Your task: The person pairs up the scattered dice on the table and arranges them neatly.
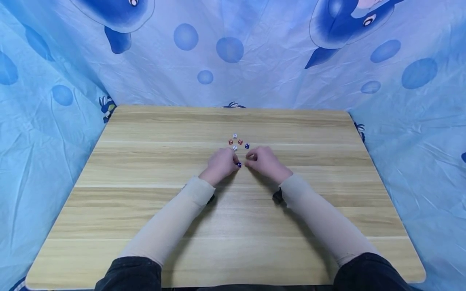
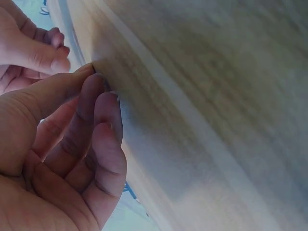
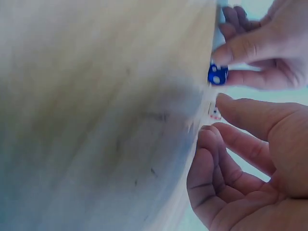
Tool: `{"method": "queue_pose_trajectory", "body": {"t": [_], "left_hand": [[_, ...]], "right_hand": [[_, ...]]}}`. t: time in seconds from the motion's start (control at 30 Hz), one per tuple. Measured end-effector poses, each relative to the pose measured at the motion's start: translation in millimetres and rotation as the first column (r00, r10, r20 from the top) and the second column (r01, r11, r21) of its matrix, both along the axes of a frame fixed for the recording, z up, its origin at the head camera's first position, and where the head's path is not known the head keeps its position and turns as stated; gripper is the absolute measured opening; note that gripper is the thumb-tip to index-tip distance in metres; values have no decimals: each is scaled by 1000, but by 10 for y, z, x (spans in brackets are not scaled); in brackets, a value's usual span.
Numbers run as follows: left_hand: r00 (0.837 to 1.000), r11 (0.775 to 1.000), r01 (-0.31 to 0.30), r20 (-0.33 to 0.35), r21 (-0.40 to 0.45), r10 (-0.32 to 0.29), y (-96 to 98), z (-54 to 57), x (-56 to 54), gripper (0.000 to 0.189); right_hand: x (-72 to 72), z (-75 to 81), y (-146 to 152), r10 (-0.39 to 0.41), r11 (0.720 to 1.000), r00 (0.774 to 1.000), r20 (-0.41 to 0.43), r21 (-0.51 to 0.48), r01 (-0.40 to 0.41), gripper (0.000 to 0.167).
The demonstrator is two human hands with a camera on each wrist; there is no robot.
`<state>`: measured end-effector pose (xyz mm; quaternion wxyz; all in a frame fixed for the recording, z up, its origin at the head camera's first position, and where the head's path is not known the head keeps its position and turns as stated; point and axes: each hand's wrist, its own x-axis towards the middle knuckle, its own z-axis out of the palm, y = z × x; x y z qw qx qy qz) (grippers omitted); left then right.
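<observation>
My left hand (image 1: pixel 220 162) pinches a dark blue die (image 1: pixel 239 165) with white pips between thumb and forefinger, low at the middle of the table. In the right wrist view the blue die (image 3: pixel 217 74) shows clearly; in the left wrist view the fingers mostly hide it. Just to its right is my right hand (image 1: pixel 268 163), thumb and forefinger bent but apart, nothing visible between them. Beyond the hands lie another blue die (image 1: pixel 247 146), two red dice (image 1: pixel 230 142) and two white dice, one farther back (image 1: pixel 234 136) and one near the left fingers (image 1: pixel 235 148).
The dice sit on a wood-grain table (image 1: pixel 145 226) with rounded front corners. Behind and beside it hangs a blue cloth (image 1: pixel 255 85) printed with whales and bubbles. Both forearms reach in from the front edge.
</observation>
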<state>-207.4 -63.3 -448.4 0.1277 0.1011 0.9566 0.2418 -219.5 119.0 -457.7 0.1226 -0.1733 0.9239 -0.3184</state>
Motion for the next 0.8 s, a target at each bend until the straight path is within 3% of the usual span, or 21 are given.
{"method": "queue_pose_trajectory", "body": {"t": [0.27, 0.57, 0.8], "left_hand": [[1000, 1000, 3, -4, 0, -3, -5, -14, 5, 9], [1000, 1000, -7, 0, 6, 7, -10, 0, 23, 6], [1000, 1000, -5, -13, 6, 5, -9, -1, 26, 7]], "right_hand": [[-160, 40, 107, -93, 983, 992, 86, -147, 105, 37], [-379, 18, 73, -168, 977, 984, 65, -122, 175, 43], [-431, 41, 31, -196, 978, 978, 72, -58, 200, 40]]}}
